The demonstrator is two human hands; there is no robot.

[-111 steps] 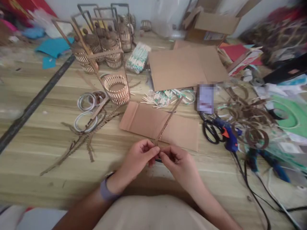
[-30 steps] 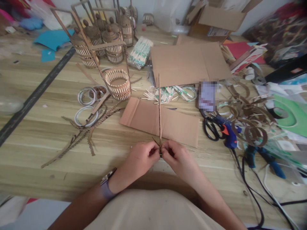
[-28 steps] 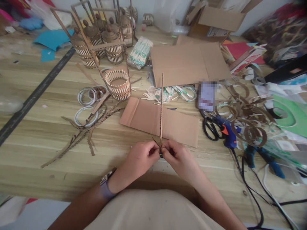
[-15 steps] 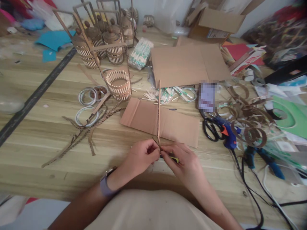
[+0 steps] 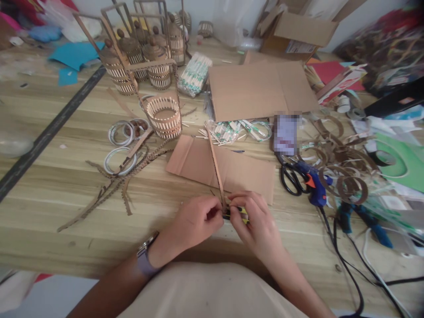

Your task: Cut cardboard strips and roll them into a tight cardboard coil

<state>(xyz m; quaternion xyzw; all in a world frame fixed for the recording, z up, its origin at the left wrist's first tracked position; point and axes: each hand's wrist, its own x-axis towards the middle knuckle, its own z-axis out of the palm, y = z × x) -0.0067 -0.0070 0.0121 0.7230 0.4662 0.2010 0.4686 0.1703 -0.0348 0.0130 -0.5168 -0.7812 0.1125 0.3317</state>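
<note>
Cardboard strip upright at the left fingertips, lower centre of the frame

From my end of the feed, I see a narrow cardboard strip (image 5: 216, 165) rising from the lower centre, leaning a little left towards its top. My left hand (image 5: 198, 218) has its fingertips pinched together at the strip's lower end. My right hand (image 5: 256, 221) is just beside it on the right, fingers bent; I cannot tell whether its thumb and finger are closed on the strip. A yellow-and-black object (image 5: 244, 215) shows partly behind those right fingers.

Behind the strip, a flat cardboard piece (image 5: 248, 174) lies mid-frame, with small green-and-white packets (image 5: 228, 129) and loose sticks beyond. Left of these I have a round basket (image 5: 167, 128) with a tall handle, then white rings (image 5: 121, 162) and a heap of cardboard offcuts (image 5: 112, 190) at centre left.

At centre right lie black-handled scissors (image 5: 291, 181), a blue glue gun (image 5: 319, 190) and curled brown strips (image 5: 353, 185).

Farther out, lidded baskets (image 5: 119, 73) stand at upper left, a large cardboard sheet (image 5: 258, 90) lies at upper centre, and an open box (image 5: 301, 31) sits at upper right, all on 1 wooden table (image 5: 99, 251).
</note>
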